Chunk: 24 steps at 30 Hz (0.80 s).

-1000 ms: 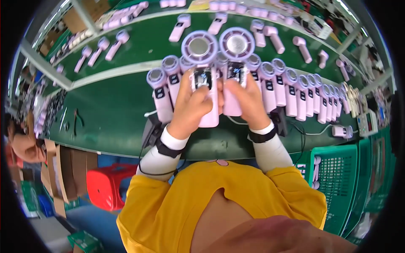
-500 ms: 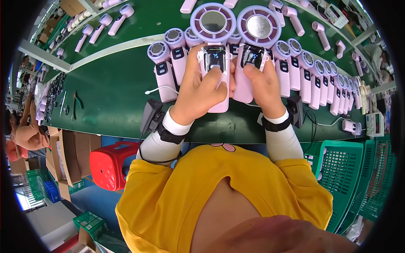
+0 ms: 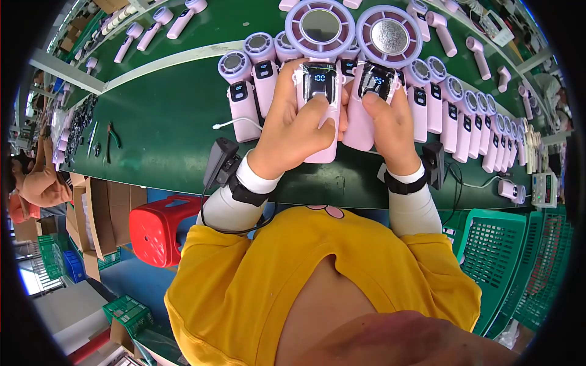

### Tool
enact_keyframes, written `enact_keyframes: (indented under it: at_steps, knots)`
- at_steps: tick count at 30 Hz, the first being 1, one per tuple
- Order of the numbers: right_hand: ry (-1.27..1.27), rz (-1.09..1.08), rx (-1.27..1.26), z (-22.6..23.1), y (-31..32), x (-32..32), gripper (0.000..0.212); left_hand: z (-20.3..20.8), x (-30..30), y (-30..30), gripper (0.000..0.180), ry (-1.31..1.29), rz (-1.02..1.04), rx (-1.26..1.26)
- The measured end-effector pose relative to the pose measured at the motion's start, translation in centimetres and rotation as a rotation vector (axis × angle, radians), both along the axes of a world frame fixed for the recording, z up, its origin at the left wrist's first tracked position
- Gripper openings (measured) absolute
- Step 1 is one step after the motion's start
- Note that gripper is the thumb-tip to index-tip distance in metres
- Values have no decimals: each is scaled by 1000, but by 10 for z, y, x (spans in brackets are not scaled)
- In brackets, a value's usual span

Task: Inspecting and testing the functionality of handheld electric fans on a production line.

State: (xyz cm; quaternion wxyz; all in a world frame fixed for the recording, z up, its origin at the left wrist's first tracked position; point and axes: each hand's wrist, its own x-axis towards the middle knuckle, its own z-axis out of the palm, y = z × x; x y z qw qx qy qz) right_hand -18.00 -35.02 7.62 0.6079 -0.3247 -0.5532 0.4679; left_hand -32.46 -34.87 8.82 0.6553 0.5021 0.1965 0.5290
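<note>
My left hand (image 3: pixel 293 134) is wrapped round a pale pink handheld fan (image 3: pixel 320 25), its thumb on the handle just below a lit black display. A second handheld fan (image 3: pixel 389 36) is in my right hand (image 3: pixel 392 125), tilted slightly, with that thumb at the lower edge of its lit display. Both fans have round lilac heads with a disc in the middle, and they are side by side over the table. Fingers behind the handles are partly hidden. Similar fans (image 3: pixel 246 119) stand close behind my left hand, and a longer row (image 3: pixel 448 131) runs to the right.
The green table (image 3: pixel 165 134) carries pliers (image 3: pixel 113 141) on the left and a white cable (image 3: pixel 235 123) near my left hand. More fans lie on the far surface. A red stool (image 3: pixel 155 232) and cardboard box (image 3: pixel 101 219) are left below; green baskets (image 3: pixel 494 244) are at right.
The digits on the left fan's display have changed. Both thumbs remain by the displays. The whole scene has shifted slightly to the right in the picture.
</note>
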Motion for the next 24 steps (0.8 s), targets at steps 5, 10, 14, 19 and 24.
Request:
enact_keyframes:
  at_steps: [5, 10, 14, 19, 24]
  knots:
    - [-3, 36, -38, -2, 1, 3, 27, 0, -1, 0, 52, 11, 3, -16]
    - [45, 77, -59, -2, 2, 3, 27, -3, -1, 0, 58, 78, 31, 2]
    - [7, 15, -35, -5, 2, 2, 27, -2, 0, -1, 61, 43, 24, -2]
    - [28, 83, -47, -10, 3, 7, 28, -3, 0, 0, 62, 1, -1, -13]
    - [76, 212, -74, -8, 3, 9, 28, -4, -3, 2, 61, 22, -8, 56]
